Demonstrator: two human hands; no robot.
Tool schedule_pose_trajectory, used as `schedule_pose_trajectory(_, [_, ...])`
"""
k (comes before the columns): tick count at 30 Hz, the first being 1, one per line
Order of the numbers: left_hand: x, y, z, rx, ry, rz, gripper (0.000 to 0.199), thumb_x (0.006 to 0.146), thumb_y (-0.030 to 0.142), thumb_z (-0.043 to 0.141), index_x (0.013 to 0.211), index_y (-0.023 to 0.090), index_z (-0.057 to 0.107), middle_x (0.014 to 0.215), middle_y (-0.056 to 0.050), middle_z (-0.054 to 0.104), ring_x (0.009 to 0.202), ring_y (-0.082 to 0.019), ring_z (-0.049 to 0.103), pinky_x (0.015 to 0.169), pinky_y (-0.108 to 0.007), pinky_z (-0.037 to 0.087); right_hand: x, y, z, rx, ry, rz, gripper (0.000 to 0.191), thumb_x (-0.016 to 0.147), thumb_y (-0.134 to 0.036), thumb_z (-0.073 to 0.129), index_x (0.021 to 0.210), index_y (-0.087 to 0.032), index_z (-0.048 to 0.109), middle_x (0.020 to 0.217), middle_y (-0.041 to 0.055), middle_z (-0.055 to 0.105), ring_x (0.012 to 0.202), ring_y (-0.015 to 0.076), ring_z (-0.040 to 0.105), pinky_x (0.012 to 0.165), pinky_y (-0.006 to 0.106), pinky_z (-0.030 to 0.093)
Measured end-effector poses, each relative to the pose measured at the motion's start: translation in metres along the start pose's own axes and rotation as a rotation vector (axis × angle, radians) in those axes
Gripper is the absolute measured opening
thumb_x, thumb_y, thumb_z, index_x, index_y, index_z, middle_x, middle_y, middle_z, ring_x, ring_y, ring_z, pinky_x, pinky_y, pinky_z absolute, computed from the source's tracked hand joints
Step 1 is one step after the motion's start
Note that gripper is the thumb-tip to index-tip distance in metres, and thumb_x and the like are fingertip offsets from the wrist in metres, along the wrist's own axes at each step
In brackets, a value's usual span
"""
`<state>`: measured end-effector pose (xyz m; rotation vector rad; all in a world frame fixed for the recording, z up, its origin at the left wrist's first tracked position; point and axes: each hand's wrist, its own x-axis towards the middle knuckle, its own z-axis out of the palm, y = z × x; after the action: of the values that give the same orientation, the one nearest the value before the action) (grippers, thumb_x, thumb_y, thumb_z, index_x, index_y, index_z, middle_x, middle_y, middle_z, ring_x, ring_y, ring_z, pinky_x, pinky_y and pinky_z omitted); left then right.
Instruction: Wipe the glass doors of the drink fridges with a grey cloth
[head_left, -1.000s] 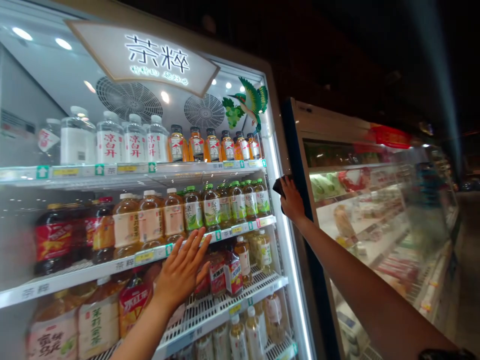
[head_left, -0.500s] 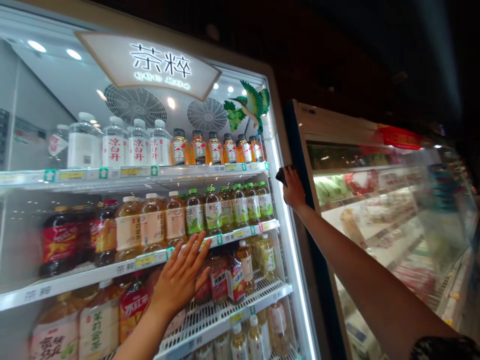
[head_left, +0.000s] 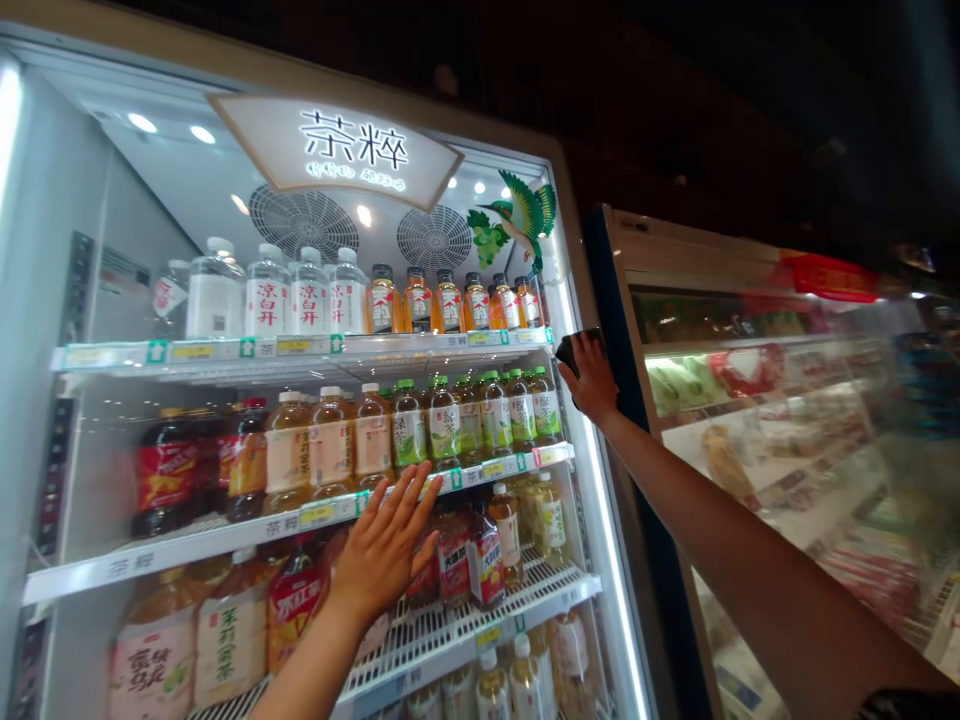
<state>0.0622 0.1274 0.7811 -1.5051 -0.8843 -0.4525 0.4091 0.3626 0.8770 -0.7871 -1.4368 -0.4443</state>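
The right hand [head_left: 592, 378] grips a dark cloth [head_left: 568, 350], jutting out left beneath its fingers. Farther left, the left hand [head_left: 386, 550] spreads open.

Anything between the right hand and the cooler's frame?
Yes: what looks like a dark cloth lies under the fingers of the right hand, between it and the frame. Nothing else visible stands there.

Water bottles [head_left: 268, 272]: clear, smooth, glossy plastic; caps [head_left: 220, 245] plastic; labels [head_left: 266, 303] matt, paper-like. Amber bottles [head_left: 448, 300]: glossy, smooth. Shelf strip [head_left: 187, 548]: smooth, plastic-looking, faint shine. Rack [head_left: 420, 640]: slatted, coated-metal look. Fan grille [head_left: 433, 238]: slotted, matt. Sign [head_left: 352, 183]: smooth panel. Cabinet frame [head_left: 576, 240]: smooth, low-sheen, metal-looking. Dark pad [head_left: 567, 352] in right hand [head_left: 596, 385]: matt, cloth-like. Red package [head_left: 750, 385]: shiny film, blurred
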Motion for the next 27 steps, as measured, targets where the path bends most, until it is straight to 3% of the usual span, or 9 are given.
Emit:
schedule_pose_trajectory(4, [0.000,0.001,0.000,0.001,0.002,-0.006,0.076,0.101,0.047,0.049,0.165,0.024,0.016,0.166,-0.007,0.035,0.157,-0.020,0.022,0.132,-0.042,0.008,-0.045,-0.008,-0.008,0.038,-0.147,-0.301,0.052,0.105,-0.032,0.040,0.156,-0.026,0.045,0.166,0.0053,0.038,0.157,0.0264,0.024,0.123,0.052,0.034])
schedule_pose_trajectory(6, [-0.001,0.001,0.001,-0.001,0.005,-0.009,0.076,0.101,0.047,0.050,0.165,0.024,0.016,0.166,-0.007,0.035,0.157,-0.021,0.023,0.132,-0.042,0.008,-0.061,0.003,-0.013,0.080,-0.150,-0.342,0.050,0.104,-0.027,0.041,0.153,-0.027,0.050,0.162,0.0048,0.044,0.156,0.0245,0.028,0.123,0.052,0.035])
schedule_pose_trajectory(10, [-0.002,0.001,0.001,-0.002,0.001,-0.007,0.076,0.101,0.047,0.050,0.165,0.024,0.017,0.166,-0.007,0.035,0.157,-0.021,0.025,0.132,-0.042,0.008,-0.040,0.009,-0.009,0.114,0.001,-0.125,0.050,0.100,-0.019,0.040,0.148,-0.020,0.056,0.158,0.0107,0.050,0.153,0.0272,0.034,0.122,0.054,0.035])
schedule_pose_trajectory(12, [-0.002,0.001,0.001,-0.002,-0.015,-0.009,0.077,0.101,0.048,0.050,0.165,0.025,0.016,0.166,-0.007,0.034,0.156,-0.021,0.026,0.132,-0.042,0.008,-0.022,-0.009,-0.001,0.074,0.073,0.017,0.052,0.098,-0.015,0.040,0.148,-0.016,0.055,0.158,0.0131,0.048,0.153,0.0296,0.033,0.123,0.055,0.034])
schedule_pose_trajectory(14, [-0.002,0.002,0.000,-0.005,-0.030,-0.015,0.077,0.101,0.048,0.050,0.165,0.024,0.016,0.166,-0.007,0.034,0.156,-0.022,0.026,0.132,-0.042,0.008,-0.017,-0.036,0.006,0.024,0.070,0.035,0.055,0.097,-0.014,0.042,0.150,-0.016,0.052,0.161,0.0128,0.044,0.155,0.0311,0.030,0.122,0.055,0.034])
schedule_pose_trajectory(18, [-0.003,0.002,0.001,-0.006,-0.032,-0.012,0.077,0.101,0.048,0.050,0.165,0.022,0.017,0.166,-0.008,0.034,0.157,-0.022,0.025,0.132,-0.042,0.007,-0.055,-0.061,0.002,0.007,-0.077,-0.287,0.061,0.095,-0.011,0.046,0.154,-0.028,0.048,0.166,0.0033,0.038,0.156,0.0273,0.027,0.121,0.051,0.037])
schedule_pose_trajectory(22, [-0.005,0.002,0.002,0.012,-0.017,-0.005,0.076,0.100,0.047,0.051,0.165,0.022,0.020,0.166,-0.008,0.035,0.157,-0.021,0.025,0.132,-0.042,0.008,-0.080,-0.028,-0.012,0.067,-0.134,-0.492,0.055,0.098,-0.017,0.049,0.151,-0.032,0.051,0.161,0.0017,0.046,0.153,0.0265,0.034,0.119,0.051,0.040])
schedule_pose_trajectory(25, [-0.006,0.002,0.002,0.027,-0.007,-0.003,0.075,0.099,0.047,0.052,0.164,0.021,0.023,0.166,-0.008,0.035,0.157,-0.021,0.025,0.132,-0.042,0.009,-0.056,-0.019,-0.008,0.078,-0.005,-0.334,0.052,0.099,-0.017,0.046,0.150,-0.027,0.053,0.159,0.0064,0.049,0.152,0.0282,0.036,0.117,0.052,0.042])
schedule_pose_trajectory(27, [-0.006,0.001,0.003,0.027,0.000,-0.001,0.075,0.099,0.047,0.052,0.164,0.022,0.024,0.166,-0.007,0.035,0.157,-0.021,0.024,0.132,-0.042,0.008,-0.032,-0.040,0.001,0.058,0.090,-0.163,0.051,0.100,-0.018,0.045,0.150,-0.023,0.052,0.159,0.0101,0.047,0.153,0.0310,0.035,0.116,0.053,0.043])
